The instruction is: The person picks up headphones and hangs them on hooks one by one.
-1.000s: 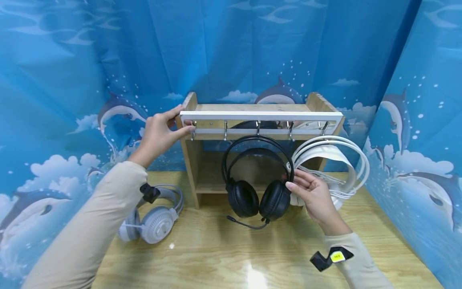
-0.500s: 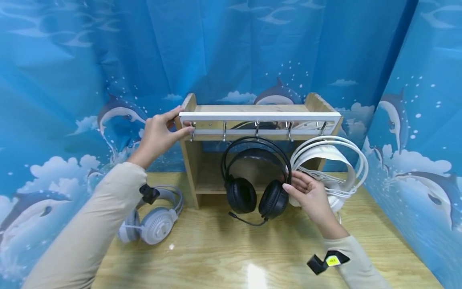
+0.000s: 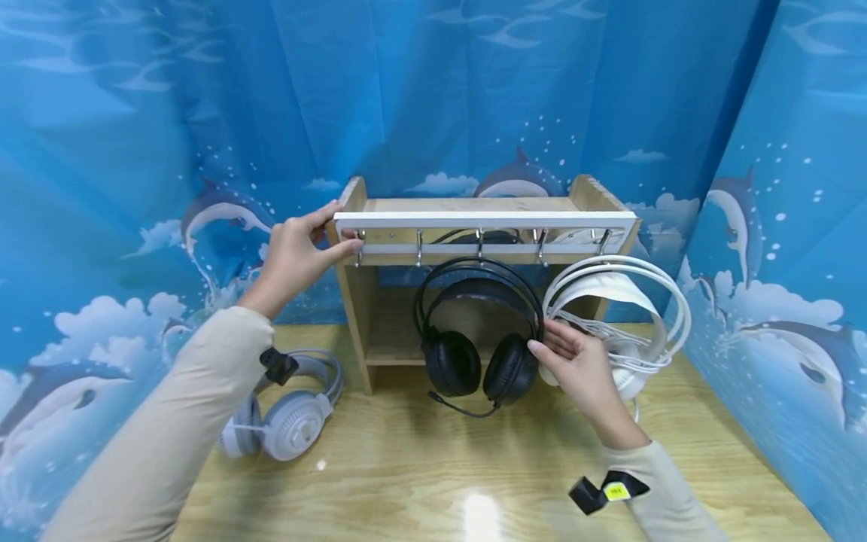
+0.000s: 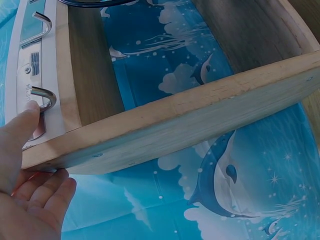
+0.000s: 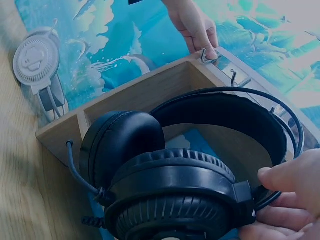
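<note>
My left hand (image 3: 298, 252) grips the upper left corner of a wooden shelf (image 3: 355, 316), thumb by the end hook and the other fingers round the side panel. Black headphones (image 3: 511, 369) with a boom microphone are upright before the shelf, their headband at the middle hook (image 3: 479, 245); whether it bears their weight I cannot tell. The right hand (image 3: 585, 369) pinches them at the side, just above one ear cup, seen closely in the right wrist view. White headphones (image 3: 626, 282) with a bundled cable are at the right end of the hook rail (image 3: 515, 218), partly behind my right hand.
Pale grey-white headphones (image 3: 294, 425) lie on the wood-grain table (image 3: 400, 482), left of the shelf. Several metal hooks line the rail. Blue dolphin-print curtains (image 3: 433, 90) hang behind and along both sides.
The black headphones' ear cups and microphone have shifted slightly up and back toward the shelf, with the right hand still holding them. My left hand keeps its place on the shelf corner.
</note>
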`<state>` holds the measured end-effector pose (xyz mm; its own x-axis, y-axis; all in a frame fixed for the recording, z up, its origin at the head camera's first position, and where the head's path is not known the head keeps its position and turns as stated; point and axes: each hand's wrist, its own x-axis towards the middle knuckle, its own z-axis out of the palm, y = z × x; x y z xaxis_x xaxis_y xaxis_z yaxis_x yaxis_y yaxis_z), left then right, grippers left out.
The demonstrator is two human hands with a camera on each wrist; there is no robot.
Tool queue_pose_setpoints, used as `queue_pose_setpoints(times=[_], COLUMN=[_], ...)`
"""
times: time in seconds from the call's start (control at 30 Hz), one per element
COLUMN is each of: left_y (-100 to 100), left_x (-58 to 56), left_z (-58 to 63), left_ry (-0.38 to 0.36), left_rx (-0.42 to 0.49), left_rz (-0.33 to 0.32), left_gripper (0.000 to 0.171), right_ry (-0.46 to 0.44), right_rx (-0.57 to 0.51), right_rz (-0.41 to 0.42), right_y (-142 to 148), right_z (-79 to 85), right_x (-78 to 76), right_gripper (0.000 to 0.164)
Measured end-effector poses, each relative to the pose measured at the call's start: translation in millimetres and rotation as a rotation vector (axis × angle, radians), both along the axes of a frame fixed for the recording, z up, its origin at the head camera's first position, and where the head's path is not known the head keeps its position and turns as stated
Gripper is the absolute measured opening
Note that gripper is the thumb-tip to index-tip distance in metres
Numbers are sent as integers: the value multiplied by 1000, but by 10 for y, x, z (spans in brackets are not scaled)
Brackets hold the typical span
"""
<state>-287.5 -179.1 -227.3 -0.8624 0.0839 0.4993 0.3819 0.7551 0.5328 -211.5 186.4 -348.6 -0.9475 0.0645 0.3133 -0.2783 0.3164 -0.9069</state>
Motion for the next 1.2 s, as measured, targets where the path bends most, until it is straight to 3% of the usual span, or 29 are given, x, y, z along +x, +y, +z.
queue_pose_setpoints(times=[0.6,1.2], left_y=[10,8], left_x=[6,9], left_z=[-10,-6], left_ry=[-2,-4], left_rx=[1,11], left_rz=[0,-6], left_gripper=[73,73], right_ry=[206,148], right_rx=[128,88], right_rz=[-89,-37], right_y=[-42,-103], right_z=[32,82], right_x=[37,-85], right_gripper=[34,38])
